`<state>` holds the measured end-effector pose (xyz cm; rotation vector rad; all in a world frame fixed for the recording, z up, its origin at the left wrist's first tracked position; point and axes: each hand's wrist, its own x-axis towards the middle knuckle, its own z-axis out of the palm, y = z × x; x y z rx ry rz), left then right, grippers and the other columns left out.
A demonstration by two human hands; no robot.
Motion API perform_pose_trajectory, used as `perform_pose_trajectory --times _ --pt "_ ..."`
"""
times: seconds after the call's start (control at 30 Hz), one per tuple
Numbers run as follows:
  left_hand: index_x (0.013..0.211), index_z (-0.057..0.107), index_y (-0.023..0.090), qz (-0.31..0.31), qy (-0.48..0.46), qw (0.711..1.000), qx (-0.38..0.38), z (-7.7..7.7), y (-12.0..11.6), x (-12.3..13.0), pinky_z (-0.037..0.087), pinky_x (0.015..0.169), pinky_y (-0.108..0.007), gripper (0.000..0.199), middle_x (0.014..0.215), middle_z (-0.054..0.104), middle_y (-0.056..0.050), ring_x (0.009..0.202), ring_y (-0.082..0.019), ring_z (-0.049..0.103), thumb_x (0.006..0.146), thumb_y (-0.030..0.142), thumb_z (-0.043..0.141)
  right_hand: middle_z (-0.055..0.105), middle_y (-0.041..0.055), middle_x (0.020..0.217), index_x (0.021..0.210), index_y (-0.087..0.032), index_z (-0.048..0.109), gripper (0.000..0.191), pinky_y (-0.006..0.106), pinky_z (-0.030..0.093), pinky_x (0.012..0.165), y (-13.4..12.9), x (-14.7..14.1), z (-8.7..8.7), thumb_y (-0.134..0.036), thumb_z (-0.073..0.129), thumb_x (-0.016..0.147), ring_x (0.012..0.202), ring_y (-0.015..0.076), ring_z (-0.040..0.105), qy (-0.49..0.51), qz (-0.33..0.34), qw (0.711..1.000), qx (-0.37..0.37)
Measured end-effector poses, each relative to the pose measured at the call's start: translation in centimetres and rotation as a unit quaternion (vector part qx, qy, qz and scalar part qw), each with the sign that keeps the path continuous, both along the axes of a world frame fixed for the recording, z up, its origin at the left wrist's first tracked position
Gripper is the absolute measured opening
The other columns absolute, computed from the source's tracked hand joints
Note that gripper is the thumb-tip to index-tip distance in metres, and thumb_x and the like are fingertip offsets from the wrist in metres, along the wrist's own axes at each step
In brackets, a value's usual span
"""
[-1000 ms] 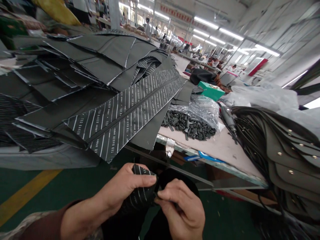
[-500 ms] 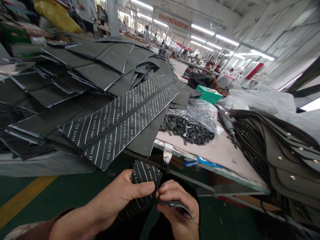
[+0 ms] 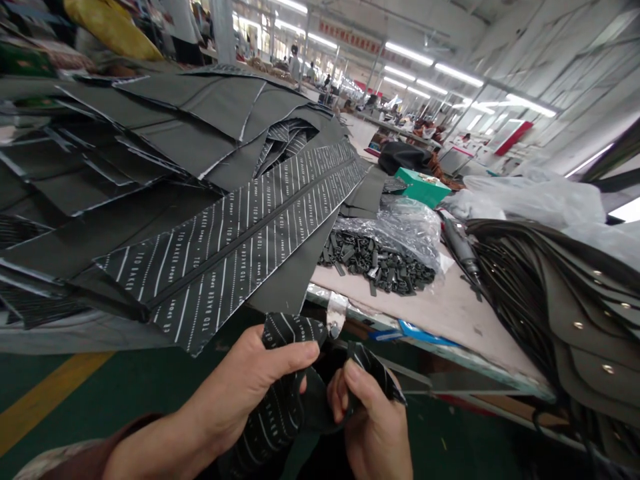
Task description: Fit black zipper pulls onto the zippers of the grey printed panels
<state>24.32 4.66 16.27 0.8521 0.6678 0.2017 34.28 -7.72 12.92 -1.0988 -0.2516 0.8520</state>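
Between my hands, low in the head view, is a dark lining fabric piece (image 3: 274,417) printed with white lines and lettering. My left hand (image 3: 245,383) grips it, thumb across the top and fingers mostly hidden behind the cloth. My right hand (image 3: 370,407) is closed on a folded-back part of the same dark cloth, its striped face showing above the knuckles. The fabric bends between the two hands. Just beyond them, a long striped lining panel (image 3: 215,267) with a dark lengthwise strip lies on the pile, its near corner hanging over the edge.
A big heap of dark grey panels (image 3: 185,100) fills the left. On the table (image 3: 470,327) lie a clear plastic bag of small dark pieces (image 3: 380,267), a green box (image 3: 423,187), a grey-handled tool (image 3: 460,243) and dark straps or flaps with metal studs (image 3: 565,300).
My right hand has turned and moved slightly right, folding its part of the fabric outward. My left hand keeps its grip, a little higher. The view has shifted slightly.
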Motion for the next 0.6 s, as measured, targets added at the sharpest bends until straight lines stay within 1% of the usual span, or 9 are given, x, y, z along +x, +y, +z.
perform_pose_trajectory --times 0.1,0.23,0.43,0.6 --pt "0.064 0.066 0.015 -0.004 -0.014 1.0 -0.001 0.0 0.3 0.2 0.046 0.054 -0.025 0.027 0.059 0.062 0.0 0.053 -0.014 0.056 0.066 0.037 0.083 0.051 -0.0016 0.045 0.05 -0.018 0.057 0.038 0.023 0.036 0.044 0.5 -0.1 0.4 -0.04 0.077 0.074 0.046 0.0113 0.045 0.016 0.003 1.0 -0.013" --pt "0.057 0.066 0.014 -0.013 -0.01 1.0 0.009 -0.3 0.8 0.4 0.043 0.05 -0.023 0.027 0.053 0.062 -0.002 0.048 -0.013 0.053 0.066 0.036 0.079 0.049 -0.0007 0.042 0.045 -0.019 0.056 0.039 0.023 0.032 0.04 1.0 -0.1 0.6 -0.041 0.078 0.069 0.045 0.0124 0.044 0.023 -0.007 0.999 -0.033" --pt "0.056 0.067 0.014 -0.043 0.01 0.999 0.023 -0.4 1.1 0.8 0.045 0.053 -0.026 0.027 0.055 0.066 -0.006 0.051 -0.016 0.057 0.064 0.037 0.075 0.05 -0.0009 0.04 0.047 -0.019 0.059 0.034 0.023 0.031 0.036 1.4 0.1 0.3 -0.04 0.078 0.066 0.04 0.0114 0.042 0.033 -0.009 0.998 -0.056" --pt "0.059 0.069 0.013 -0.059 0.0 0.998 0.015 -0.2 1.1 1.1 0.045 0.054 -0.028 0.025 0.058 0.067 -0.007 0.054 -0.019 0.059 0.065 0.038 0.074 0.05 -0.0011 0.04 0.043 -0.019 0.056 0.04 0.023 0.032 0.037 1.4 0.5 0.0 -0.042 0.078 0.068 0.04 0.0106 0.043 0.049 0.011 0.998 -0.046"
